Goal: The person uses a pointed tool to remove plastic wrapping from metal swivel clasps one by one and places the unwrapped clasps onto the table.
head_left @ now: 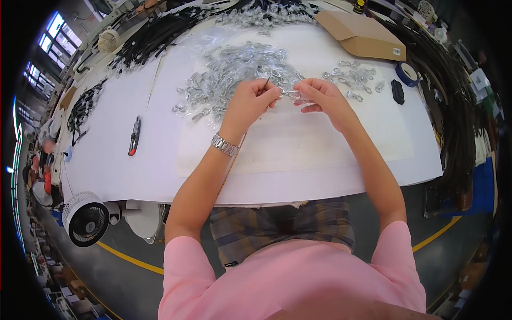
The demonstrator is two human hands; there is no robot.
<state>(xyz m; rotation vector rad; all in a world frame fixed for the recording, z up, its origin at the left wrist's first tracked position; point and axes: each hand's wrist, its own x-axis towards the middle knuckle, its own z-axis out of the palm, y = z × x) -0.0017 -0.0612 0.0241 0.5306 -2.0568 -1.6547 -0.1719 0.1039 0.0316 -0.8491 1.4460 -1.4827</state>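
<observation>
A small metal snap hook (pixel 290 95) in clear plastic wrap spans the gap between my two hands, above the white table. My left hand (pixel 253 101) is closed, its thumb and forefinger pinching the hook's left end. From the top of that hand pokes a thin dark pointed thing (pixel 267 81), whose kind I cannot make out. My right hand (pixel 324 100) pinches the other end and the wrap, with its lower fingers curled. Just beyond both hands lies a large heap of plastic-wrapped metal hooks (pixel 234 66). A smaller scatter of hooks (pixel 352 77) is to the right.
A utility knife (pixel 135 136) lies at left on the white table (pixel 160 176). Blue tape (pixel 407 73), a black object (pixel 397 92) and a cardboard box (pixel 365 34) are at right. Black straps (pixel 154 40) lie at the back left. A fan (pixel 86 218) sits by the left edge.
</observation>
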